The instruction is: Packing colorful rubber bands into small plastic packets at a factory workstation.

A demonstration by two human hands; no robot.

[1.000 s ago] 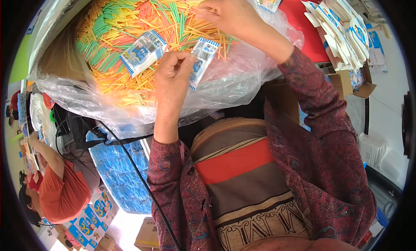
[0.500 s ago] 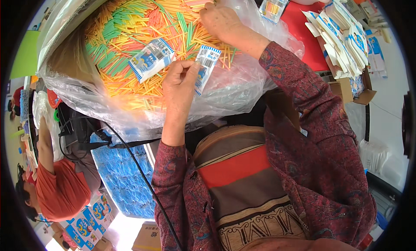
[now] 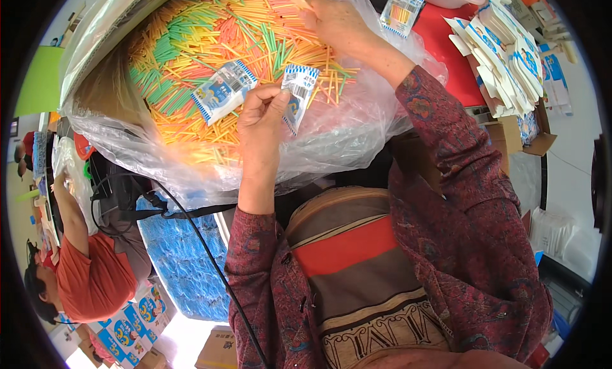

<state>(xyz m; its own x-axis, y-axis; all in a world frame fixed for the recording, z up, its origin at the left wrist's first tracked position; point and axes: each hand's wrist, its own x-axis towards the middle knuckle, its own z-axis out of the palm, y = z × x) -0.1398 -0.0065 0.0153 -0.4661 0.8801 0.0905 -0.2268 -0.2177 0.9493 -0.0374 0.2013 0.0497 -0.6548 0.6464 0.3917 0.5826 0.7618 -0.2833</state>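
a: what's the biggest thing to mind?

b: the clear plastic sheet [image 3: 347, 139]. it hangs in loose folds along the near side, so i'd lift the wrists clear of it.

a: and the heap of coloured sticks [image 3: 191, 47]?

b: yellow, orange, pink and green, some lying side by side, others crossed. i'd choose the parallel ones; crossed ones would probably snag, and thin sticks might snap.

a: how are the hands?

b: the right hand [image 3: 341, 26] is at the heap's far right part, fingers curled inward. whether they grip any sticks, i can't tell. a light pinch should be enough there. the left hand [image 3: 260, 117] has its thumb and forefinger closed on the left edge of the held packet [image 3: 301, 92].

a: where's that packet exactly?

b: over the heap's near right edge, tilted. an edge pinch seems sound, since it leaves the middle uncrushed. i can't tell whether an end is open.

a: and the loose packet [image 3: 223, 92]?

b: flat on the sticks, just left of the held one. i'd steer the left knuckles around it.
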